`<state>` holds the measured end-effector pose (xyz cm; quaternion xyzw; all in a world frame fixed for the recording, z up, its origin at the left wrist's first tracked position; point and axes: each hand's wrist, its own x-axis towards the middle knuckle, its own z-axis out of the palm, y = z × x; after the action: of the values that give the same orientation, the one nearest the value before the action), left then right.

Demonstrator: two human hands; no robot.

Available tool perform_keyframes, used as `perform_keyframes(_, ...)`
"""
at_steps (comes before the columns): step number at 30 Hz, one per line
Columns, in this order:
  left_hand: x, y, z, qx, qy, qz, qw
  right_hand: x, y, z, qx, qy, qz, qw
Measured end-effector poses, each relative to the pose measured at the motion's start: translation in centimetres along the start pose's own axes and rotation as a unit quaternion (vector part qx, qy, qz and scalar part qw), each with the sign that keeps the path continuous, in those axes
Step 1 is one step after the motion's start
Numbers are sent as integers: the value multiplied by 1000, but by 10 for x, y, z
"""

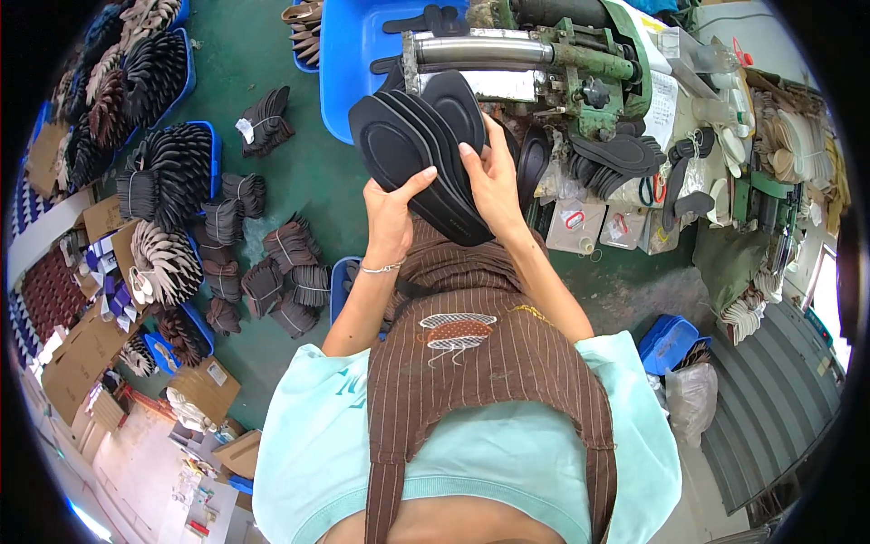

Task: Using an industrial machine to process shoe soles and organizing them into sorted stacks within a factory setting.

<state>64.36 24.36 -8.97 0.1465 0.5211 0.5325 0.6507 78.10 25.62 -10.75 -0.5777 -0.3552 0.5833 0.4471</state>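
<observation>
A fanned stack of black shoe insoles (394,131) is held up in front of my apron, its rounded ends toward the machine. My left hand (399,208) grips the stack's left edge, with the thumb lying across the top insole. On the other side my right hand (492,177) holds the right edge, thumb on top and fingers behind, partly hidden. Just beyond the stack is a green roller machine (507,53) with a shiny metal cylinder. Behind it, a blue tub (340,68) has a few black insoles in it.
On the right, more black insoles (616,156) lie on a cluttered bench beside the machine. Tied bundles of insoles (292,243) sit on the green floor (237,72) at left, near blue crates (217,150) packed with insoles. A blue bin (669,340) stands at lower right.
</observation>
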Motion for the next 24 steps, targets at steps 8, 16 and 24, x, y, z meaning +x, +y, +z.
perform_keyframes(8,7,1,-33,6,16,27,1000,-13,24,-26,-151,91,-217,960)
perform_keyframes(16,7,7,-30,-25,26,49,998,52,7,-14,-68,118,-141,981)
perform_keyframes(24,7,0,-24,-57,34,1,998,50,5,-22,-52,148,17,988)
